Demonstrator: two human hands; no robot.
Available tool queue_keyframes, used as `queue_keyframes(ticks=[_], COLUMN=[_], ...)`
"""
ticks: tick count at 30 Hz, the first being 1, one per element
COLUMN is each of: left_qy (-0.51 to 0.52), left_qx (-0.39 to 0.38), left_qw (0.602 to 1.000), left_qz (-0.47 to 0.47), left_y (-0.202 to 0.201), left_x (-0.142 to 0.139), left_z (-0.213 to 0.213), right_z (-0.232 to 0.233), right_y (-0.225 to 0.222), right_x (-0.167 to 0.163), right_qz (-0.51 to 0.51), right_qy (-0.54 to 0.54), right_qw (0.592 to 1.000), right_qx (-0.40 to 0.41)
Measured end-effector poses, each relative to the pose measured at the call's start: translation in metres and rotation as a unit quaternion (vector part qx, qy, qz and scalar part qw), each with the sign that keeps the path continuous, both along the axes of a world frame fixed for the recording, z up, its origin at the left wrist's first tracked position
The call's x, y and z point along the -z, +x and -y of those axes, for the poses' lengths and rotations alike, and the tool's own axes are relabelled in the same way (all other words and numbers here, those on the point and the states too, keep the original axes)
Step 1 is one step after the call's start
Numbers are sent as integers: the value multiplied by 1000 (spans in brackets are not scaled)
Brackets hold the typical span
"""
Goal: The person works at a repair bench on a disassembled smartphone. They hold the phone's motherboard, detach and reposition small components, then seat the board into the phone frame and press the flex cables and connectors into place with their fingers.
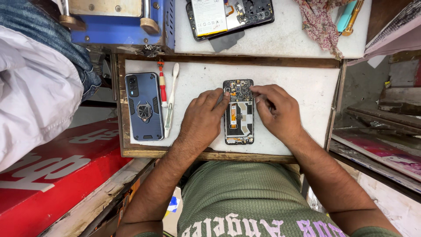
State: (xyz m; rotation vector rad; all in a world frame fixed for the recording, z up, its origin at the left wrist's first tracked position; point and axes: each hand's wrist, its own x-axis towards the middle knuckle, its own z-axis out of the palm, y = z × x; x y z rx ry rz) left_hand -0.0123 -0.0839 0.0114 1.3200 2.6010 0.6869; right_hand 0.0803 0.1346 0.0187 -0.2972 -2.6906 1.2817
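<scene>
The left hand (202, 117) covers the left edge of the opened phone (239, 112), whose circuit parts are too small to make out. The top frame edge cuts off a second dismantled phone (230, 15) and blue machine (123, 22).

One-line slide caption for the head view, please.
Left hand and right hand rest on an opened phone lying on a white work board.

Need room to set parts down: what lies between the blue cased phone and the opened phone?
In the head view, a red-handled screwdriver, a white brush and the left hand.
</scene>
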Motion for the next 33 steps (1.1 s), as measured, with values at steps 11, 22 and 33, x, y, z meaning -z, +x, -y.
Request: queue_keyframes(ticks=[11,22,33], left_qy=[-50,-14,-44], left_qx=[7,-12,6], left_qw=[996,999,994], left_qz=[-72,-31,-97], left_y=[7,14,27], left_x=[-4,-14,-12], left_z=[-4,-6,-15], right_z=[-9,0,-7], right_y=[0,-3,3], right_x=[14,2,13], right_qz=[-11,10,-15], right_qy=[-44,4,-78], right_qw=[999,1000,996], right_qx=[27,-13,46])
